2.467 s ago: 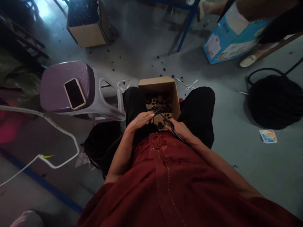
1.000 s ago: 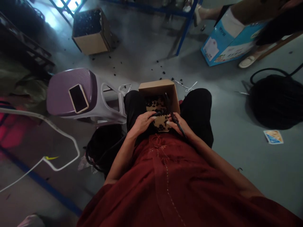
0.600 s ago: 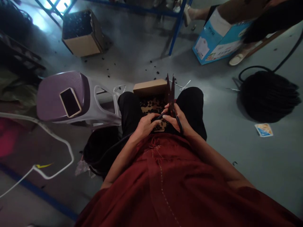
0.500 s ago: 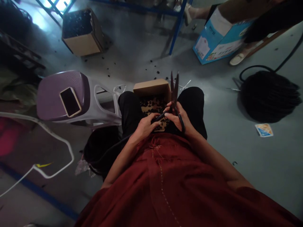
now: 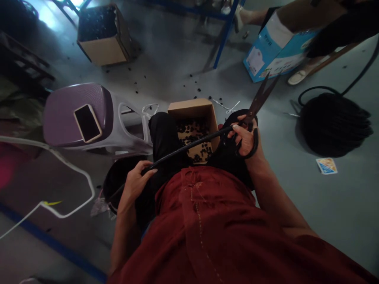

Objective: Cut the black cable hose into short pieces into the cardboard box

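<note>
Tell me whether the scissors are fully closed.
No, the scissors are partly open, with a clear gap between the two blade tips.

On my remote feed I am seeing a grey floor [image 5: 343, 217] spreading wide, a blue band [image 5: 56, 244] running diagonally through its lower-left part. A stool [image 5: 65, 114] with a purple seat and pale legs is standing at left. Along the top, a blue metal frame [image 5: 223, 43] is reaching down, while bright light [image 5: 45, 17] is glaring off the floor at upper left.
</note>
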`<state>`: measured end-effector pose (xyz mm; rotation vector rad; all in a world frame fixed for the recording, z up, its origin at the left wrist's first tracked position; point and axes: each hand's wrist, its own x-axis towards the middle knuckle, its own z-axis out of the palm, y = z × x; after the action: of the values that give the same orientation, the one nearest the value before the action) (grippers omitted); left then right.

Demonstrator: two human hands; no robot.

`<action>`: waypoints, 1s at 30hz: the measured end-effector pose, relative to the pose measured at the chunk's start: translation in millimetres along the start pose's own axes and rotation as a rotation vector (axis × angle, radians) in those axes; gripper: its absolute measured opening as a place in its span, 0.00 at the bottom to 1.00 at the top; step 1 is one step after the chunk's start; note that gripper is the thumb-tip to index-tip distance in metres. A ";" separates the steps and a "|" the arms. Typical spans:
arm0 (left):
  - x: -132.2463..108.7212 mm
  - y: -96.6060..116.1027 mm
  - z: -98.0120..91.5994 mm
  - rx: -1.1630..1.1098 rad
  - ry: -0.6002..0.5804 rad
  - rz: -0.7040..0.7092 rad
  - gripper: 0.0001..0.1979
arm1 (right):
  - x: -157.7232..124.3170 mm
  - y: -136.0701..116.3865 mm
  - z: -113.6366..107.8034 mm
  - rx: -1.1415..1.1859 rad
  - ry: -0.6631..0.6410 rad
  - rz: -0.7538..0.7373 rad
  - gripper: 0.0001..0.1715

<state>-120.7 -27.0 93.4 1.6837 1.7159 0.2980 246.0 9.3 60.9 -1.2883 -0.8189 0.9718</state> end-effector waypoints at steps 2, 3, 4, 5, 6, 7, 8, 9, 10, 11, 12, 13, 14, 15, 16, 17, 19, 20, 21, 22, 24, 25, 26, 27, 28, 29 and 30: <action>-16.8 9.0 -19.2 0.015 -0.042 -0.012 0.17 | -2.6 -0.4 5.3 0.023 -0.008 0.027 0.16; -23.6 13.0 -27.7 0.030 -0.063 -0.010 0.18 | -3.9 -0.9 8.1 0.036 -0.013 0.045 0.16; -28.4 15.4 -34.4 0.046 -0.082 -0.008 0.18 | -5.0 -1.4 10.7 0.047 -0.022 0.063 0.16; -30.7 15.6 -38.8 0.063 -0.111 -0.004 0.18 | -5.8 -1.8 13.0 0.056 -0.034 0.077 0.16; -30.1 13.2 -40.1 0.080 -0.146 -0.001 0.19 | -6.6 -2.2 15.0 0.058 -0.047 0.087 0.16; -26.8 8.5 -38.4 0.095 -0.184 0.001 0.19 | -7.4 -2.5 16.7 0.049 -0.057 0.090 0.16; -21.1 2.0 -33.6 0.106 -0.221 0.003 0.19 | -8.4 -2.7 18.2 0.029 -0.066 0.090 0.17; -13.9 -5.6 -26.2 0.114 -0.245 0.003 0.19 | -9.5 -3.1 19.7 -0.006 -0.070 0.085 0.17; -5.9 -13.2 -17.2 0.118 -0.244 0.001 0.19 | -10.9 -3.6 21.2 -0.055 -0.073 0.076 0.17; 1.7 -19.8 -7.4 0.119 -0.237 0.003 0.19 | -12.5 -4.5 22.8 -0.113 -0.077 0.063 0.17; 8.3 -24.7 2.3 0.123 -0.222 0.004 0.19 | -14.1 -5.6 24.4 -0.174 -0.085 0.049 0.17; 13.2 -27.2 11.0 0.122 -0.211 0.004 0.19 | -15.8 -7.1 25.9 -0.229 -0.096 0.034 0.17; 16.4 -27.2 18.2 0.108 -0.210 0.009 0.19 | -17.2 -8.7 27.4 -0.274 -0.108 0.021 0.17; 18.2 -24.6 23.9 0.087 -0.214 0.019 0.19 | -18.4 -10.1 28.7 -0.306 -0.120 0.011 0.17; 19.0 -19.9 28.1 0.060 -0.220 0.033 0.18 | -19.1 -11.4 29.7 -0.324 -0.132 0.007 0.17; 19.3 -13.3 31.2 0.036 -0.219 0.053 0.18 | -19.5 -12.2 30.5 -0.330 -0.139 0.006 0.17; 20.9 3.3 36.6 0.013 -0.194 0.104 0.17 | -19.1 -12.4 31.4 -0.318 -0.142 0.014 0.17; 22.7 12.5 39.7 0.009 -0.173 0.135 0.16 | -18.4 -11.9 31.6 -0.306 -0.141 0.021 0.17; 25.4 22.0 43.4 -0.002 -0.156 0.169 0.17 | -17.7 -11.1 31.8 -0.292 -0.141 0.027 0.17; 28.8 31.5 47.9 -0.021 -0.147 0.205 0.17 | -17.0 -10.3 32.0 -0.280 -0.142 0.033 0.18; 36.8 49.7 58.9 -0.077 -0.144 0.269 0.20 | -16.4 -8.4 33.1 -0.274 -0.149 0.043 0.18; 41.0 57.9 65.0 -0.105 -0.146 0.299 0.21 | -16.6 -7.5 34.1 -0.282 -0.155 0.047 0.18; 44.8 65.1 71.1 -0.130 -0.146 0.324 0.21 | -17.2 -6.3 35.3 -0.295 -0.166 0.052 0.19; 48.4 71.1 77.1 -0.149 -0.142 0.345 0.20 | -18.2 -5.0 36.7 -0.311 -0.178 0.056 0.19; 51.4 75.7 82.8 -0.161 -0.133 0.359 0.19 | -19.4 -3.3 38.3 -0.329 -0.190 0.060 0.20; 54.0 78.8 88.1 -0.167 -0.122 0.366 0.19 | -20.7 -1.1 39.8 -0.344 -0.203 0.064 0.20; 56.2 80.5 92.8 -0.168 -0.110 0.370 0.19 | -21.9 1.6 41.2 -0.352 -0.214 0.068 0.20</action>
<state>4.7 7.9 57.3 1.8474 1.2578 0.4956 199.6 5.3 65.0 -1.5365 -1.1566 1.0642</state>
